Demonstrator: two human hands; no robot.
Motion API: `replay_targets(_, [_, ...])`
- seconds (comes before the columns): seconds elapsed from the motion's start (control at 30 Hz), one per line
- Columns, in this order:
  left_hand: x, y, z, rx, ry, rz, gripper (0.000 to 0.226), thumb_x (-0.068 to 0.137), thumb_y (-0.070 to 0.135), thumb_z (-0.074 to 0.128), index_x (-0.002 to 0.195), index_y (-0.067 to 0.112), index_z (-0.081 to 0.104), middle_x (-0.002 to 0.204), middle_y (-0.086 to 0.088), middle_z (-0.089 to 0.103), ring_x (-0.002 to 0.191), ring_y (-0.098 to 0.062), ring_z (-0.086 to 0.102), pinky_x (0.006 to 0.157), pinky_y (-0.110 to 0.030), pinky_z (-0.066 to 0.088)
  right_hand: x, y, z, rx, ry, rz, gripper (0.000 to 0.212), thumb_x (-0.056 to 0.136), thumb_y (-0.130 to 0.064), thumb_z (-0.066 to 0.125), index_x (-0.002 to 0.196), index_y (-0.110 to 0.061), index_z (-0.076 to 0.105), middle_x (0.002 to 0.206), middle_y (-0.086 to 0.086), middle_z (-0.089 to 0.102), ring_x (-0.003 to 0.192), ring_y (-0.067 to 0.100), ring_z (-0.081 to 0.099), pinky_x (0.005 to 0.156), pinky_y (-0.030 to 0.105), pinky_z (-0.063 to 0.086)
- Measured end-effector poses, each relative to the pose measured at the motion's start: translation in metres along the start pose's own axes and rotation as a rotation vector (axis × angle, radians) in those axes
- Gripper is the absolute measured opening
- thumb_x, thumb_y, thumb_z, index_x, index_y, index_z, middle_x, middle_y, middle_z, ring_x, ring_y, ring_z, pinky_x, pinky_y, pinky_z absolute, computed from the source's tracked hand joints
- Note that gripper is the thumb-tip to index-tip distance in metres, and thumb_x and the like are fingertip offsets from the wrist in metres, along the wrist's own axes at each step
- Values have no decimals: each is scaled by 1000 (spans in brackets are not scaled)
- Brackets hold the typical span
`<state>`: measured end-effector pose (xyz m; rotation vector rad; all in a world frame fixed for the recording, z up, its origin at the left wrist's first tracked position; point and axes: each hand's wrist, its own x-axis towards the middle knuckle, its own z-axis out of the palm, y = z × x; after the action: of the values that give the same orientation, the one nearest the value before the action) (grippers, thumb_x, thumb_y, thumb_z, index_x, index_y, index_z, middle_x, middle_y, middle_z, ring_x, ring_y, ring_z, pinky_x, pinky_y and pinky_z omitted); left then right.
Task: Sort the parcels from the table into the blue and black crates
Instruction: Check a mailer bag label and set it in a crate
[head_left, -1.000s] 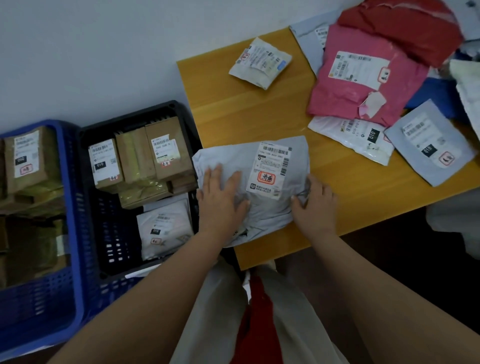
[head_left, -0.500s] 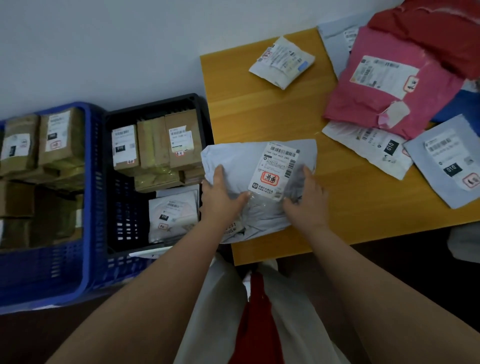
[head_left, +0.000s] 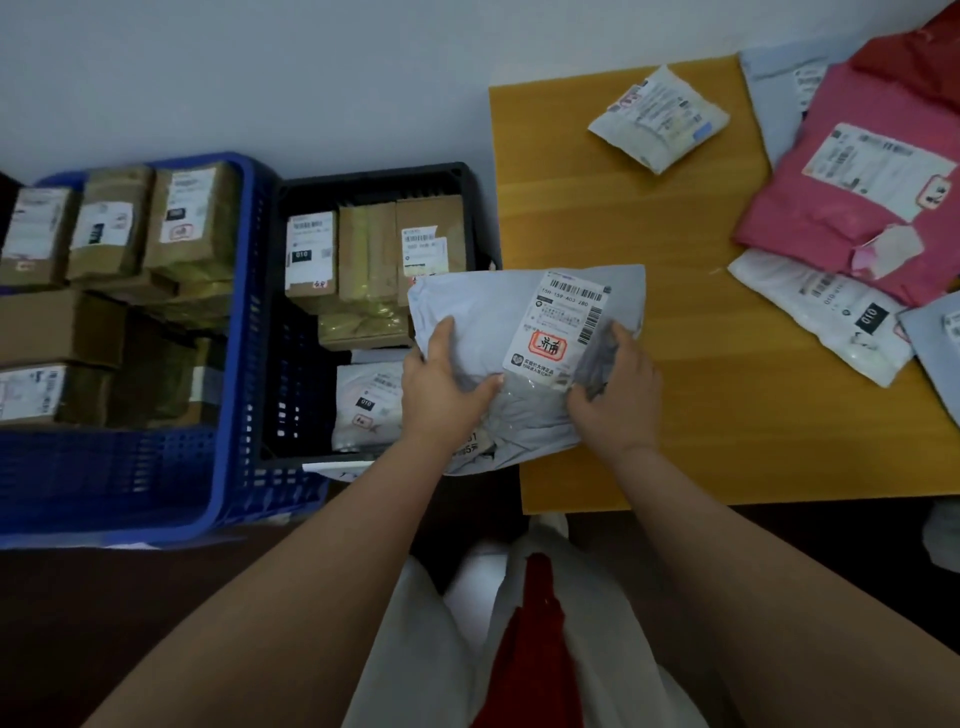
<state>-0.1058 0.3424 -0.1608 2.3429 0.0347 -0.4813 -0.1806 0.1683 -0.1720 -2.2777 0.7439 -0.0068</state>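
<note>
1. Both hands hold 1 grey parcel (head_left: 488, 322) at the left edge of the table (head_left: 649, 218); its left part overhangs the black crate (head_left: 374, 179).
2. The left hand (head_left: 441, 389) has its grip closed on the parcel's near-left side, thumb on top and pointing right.
3. The right hand (head_left: 615, 395) has its grip closed on the crumpled near-right side, just right of the white shipping label (head_left: 563, 325), which faces up.
4. The black crate stands left of the table and holds brown boxes along its far side and 1 white bag (head_left: 366, 402) nearer.
5. The blue crate (head_left: 244, 364) touches the black crate's left side and is packed with brown boxes.
6. At the far end of the table lies a small white parcel (head_left: 660, 117).
7. On the right of the table a pink parcel (head_left: 831, 208) rests partly over a white parcel (head_left: 821, 312), with a red parcel (head_left: 914, 67) beyond it and grey ones at the right edge.
</note>
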Motion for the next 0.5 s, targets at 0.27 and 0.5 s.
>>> replay_targets(0.27, [3,-86,-85,-72,55,5,90,77,43,77,150,35,25,147,-16,26,133,-32,37,110,-41,36,-39,-84,74,-71,8,-87,79,82,-20,66,149,-7,27,139,18,45,126,34,41,106,40,33])
replay_targets(0.5, [-3,-197,-204,-58,118,-41,89,77,44,76,150,33,27,146,-16,28,132,-32,38,108,-38,35,-91,-191,175,-70,-26,-200,78,81,-20,66,148,-7,29,138,18,45,126,35,41,104,35,28])
